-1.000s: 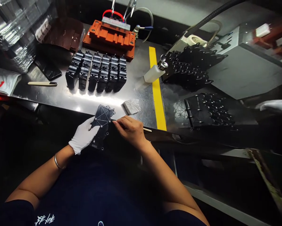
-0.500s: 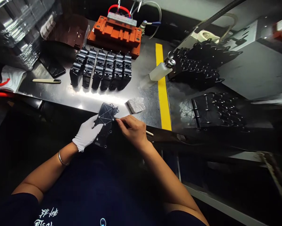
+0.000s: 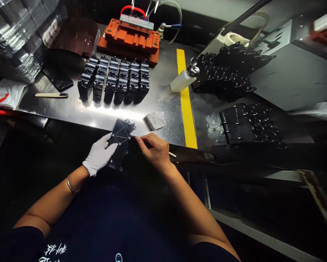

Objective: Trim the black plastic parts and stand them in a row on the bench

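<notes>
My left hand (image 3: 99, 154), in a white glove, grips a flat black plastic cover (image 3: 121, 134) with crossed ribs and small screw lugs. The cover is held tilted just off the bench's front edge, with my thumb over its face. Bare and closed, my right hand (image 3: 155, 149) pinches a slim tool with a cream handle (image 3: 172, 155), whose end sticks out behind the palm. The tool's thin tip points at the cover's right edge; whether it touches is too fine to tell. Beyond the cover, a folded white cloth (image 3: 156, 120) lies on the bench.
Several black housings (image 3: 114, 80) stand in rows on the metal bench (image 3: 70, 112), before an orange fixture (image 3: 130, 40). A cream-handled tool (image 3: 51, 95) and a phone (image 3: 58, 80) lie left. Rightward are a white bottle (image 3: 183, 80), yellow tape (image 3: 189, 120) and stacked black parts (image 3: 229, 72).
My right fingertips have drawn slightly away from the cover's right edge, leaving a wider gap with the thin tip showing. The left hand keeps its hold; the whole view has shifted a little.
</notes>
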### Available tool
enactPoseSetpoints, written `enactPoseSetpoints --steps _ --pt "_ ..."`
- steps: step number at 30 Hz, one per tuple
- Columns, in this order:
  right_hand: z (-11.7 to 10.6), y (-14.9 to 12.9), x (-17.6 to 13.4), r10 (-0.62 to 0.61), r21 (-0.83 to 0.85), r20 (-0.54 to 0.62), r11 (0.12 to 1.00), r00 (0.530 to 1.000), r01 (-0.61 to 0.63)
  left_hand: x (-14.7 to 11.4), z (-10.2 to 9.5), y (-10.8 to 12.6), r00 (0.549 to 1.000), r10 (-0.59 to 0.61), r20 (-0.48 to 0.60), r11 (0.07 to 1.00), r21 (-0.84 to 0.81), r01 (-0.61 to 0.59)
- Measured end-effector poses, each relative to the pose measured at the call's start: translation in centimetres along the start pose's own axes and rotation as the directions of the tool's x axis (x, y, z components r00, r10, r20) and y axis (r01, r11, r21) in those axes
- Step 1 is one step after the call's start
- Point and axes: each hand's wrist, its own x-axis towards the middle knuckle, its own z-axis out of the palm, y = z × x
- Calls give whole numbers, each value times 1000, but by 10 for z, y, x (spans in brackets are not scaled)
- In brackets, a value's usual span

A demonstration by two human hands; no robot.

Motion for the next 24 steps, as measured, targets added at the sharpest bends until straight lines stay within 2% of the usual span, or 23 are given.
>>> enactPoseSetpoints --steps 4,15,19,21,23,24 --pt "0 -2 -3 -1 37 6 999 1000 1 -1 0 1 1000 -5 -15 1000 19 5" --pt "6 -24 -17 116 49 -99 993 988 -112 1 3 -6 999 20 -32 999 36 -19" --pt "6 -30 -15 85 94 -31 992 996 -81 2 1 -6 999 28 -38 998 63 -26" --pt "-2 -28 -9 114 198 -2 974 993 -112 -1 -5 0 999 5 39 999 41 -7" --pt "-12 -23 -2 225 303 24 927 974 -221 -7 -16 11 971 -31 235 999 -4 33" --pt "-18 -20 2 284 358 95 885 954 -298 -10 -23 18 936 -49 348 998 -14 58"
